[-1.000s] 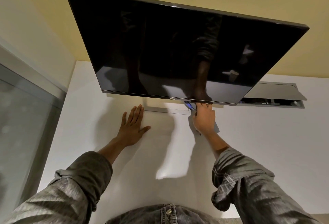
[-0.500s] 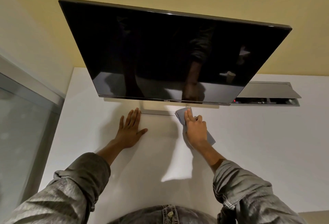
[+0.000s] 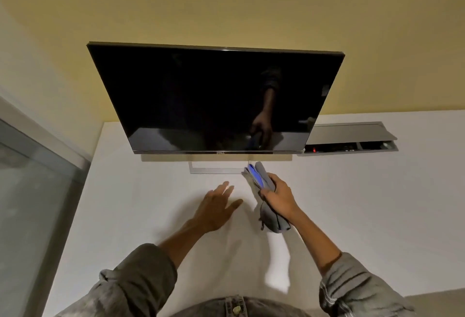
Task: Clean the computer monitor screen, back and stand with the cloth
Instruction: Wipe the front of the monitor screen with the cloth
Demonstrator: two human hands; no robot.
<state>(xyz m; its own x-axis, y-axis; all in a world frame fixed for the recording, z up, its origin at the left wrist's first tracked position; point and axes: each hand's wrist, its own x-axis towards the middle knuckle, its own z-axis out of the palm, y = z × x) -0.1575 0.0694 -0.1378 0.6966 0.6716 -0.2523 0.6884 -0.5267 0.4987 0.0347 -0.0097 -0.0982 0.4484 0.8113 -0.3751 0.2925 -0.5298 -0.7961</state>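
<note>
A white desk (image 3: 377,203) fills the lower part of the view, its back edge against a yellow wall and its left edge beside a glass panel. The flat base of a monitor stand (image 3: 216,167) sits on the desk near the middle of the back edge, under the dark monitor (image 3: 214,95). Toward the back right corner, a grey hatch (image 3: 349,138) is set into the desk top, its lid raised over a dark slot with a small red light inside. Shadows of arms fall across the middle of the desk.
</note>
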